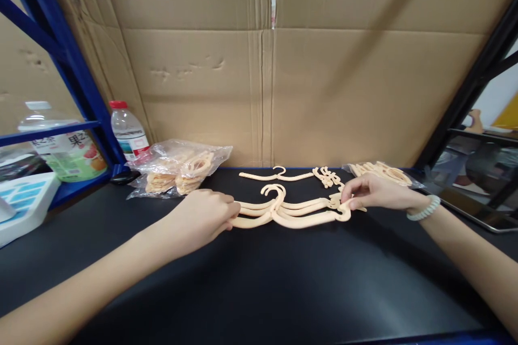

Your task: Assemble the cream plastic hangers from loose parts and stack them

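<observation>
Head view: looking down at a black tabletop [259, 280] with cardboard sheets [267, 64] standing behind it.
Main thing: a small stack of cream plastic hangers [289, 210], lying flat at about 12 o'clock from the person, hooks pointing away.
Left hand [204, 215]: at the 9 o'clock end of the stack, fingers curled down and pinching the arm tips there, so it's closed on the hangers.
Right hand [374, 192]: at the 3 o'clock end, fingers [347, 204] narrowed to a pinch on the tips; pale bead bracelet [424, 209] on the wrist.
Step, my guess: squaring the hangers up into one neat bundle, both ends being nudged into line. Looks about midway, since the arms still fan out a bit.
Next move, my take: needs even pressure from both ends so the hooks nest, without the thin arms sliding over each other.
Loose bits: one single hanger [277, 175] just beyond the stack at 12 o'clock, and a little cluster of cream pieces [328, 177] at 1 o'clock.
Bags: clear bag of more hangers [182, 164] at 10 o'clock, another bag [382, 171] at 2 o'clock behind the right hand.
Far left: water bottle [128, 132] by the blue rack [73, 64].
</observation>
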`<state>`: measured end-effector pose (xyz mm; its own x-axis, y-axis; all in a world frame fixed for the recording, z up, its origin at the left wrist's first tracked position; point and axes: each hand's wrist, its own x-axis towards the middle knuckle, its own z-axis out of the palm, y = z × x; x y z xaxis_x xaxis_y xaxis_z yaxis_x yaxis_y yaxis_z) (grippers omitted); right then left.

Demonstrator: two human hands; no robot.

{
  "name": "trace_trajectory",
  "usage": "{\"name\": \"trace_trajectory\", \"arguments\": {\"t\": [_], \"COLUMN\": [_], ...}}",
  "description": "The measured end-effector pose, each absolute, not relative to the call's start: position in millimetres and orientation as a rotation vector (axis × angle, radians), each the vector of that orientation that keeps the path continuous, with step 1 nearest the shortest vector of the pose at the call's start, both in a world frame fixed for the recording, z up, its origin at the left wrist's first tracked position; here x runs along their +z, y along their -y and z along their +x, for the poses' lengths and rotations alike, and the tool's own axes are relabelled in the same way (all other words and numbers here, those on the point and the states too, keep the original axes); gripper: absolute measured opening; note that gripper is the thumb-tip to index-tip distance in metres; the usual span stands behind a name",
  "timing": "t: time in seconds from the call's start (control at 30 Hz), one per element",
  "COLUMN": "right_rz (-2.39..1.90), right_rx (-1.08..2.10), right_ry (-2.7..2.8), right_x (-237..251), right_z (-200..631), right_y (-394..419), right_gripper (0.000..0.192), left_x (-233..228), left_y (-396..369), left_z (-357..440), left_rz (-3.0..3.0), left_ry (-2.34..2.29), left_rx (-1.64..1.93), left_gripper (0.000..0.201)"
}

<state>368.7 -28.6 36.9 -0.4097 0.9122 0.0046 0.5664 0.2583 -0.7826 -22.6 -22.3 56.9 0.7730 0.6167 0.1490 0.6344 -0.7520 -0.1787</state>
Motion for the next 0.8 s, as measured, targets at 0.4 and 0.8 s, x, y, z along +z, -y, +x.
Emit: {"name": "trace_trajectory", "arguments": {"t": [0.4, 0.8], "right_rz": [-1.558, -1.582], "right_rx": [0.788, 0.601], "right_ry": [2.375, 2.311], "right_x": [29, 22], "right_z": [370, 367], "right_y": [26, 23], "right_gripper": [0.028, 0.027], "left_x": [46, 37], "left_y": [29, 22], "left_z": [-12, -9], "left_rz": [-2.709, -2.603], "left_ry": [0.96, 1.006], "left_rx": [0.126, 0.146], "left_gripper": [0.022, 0.027]}}
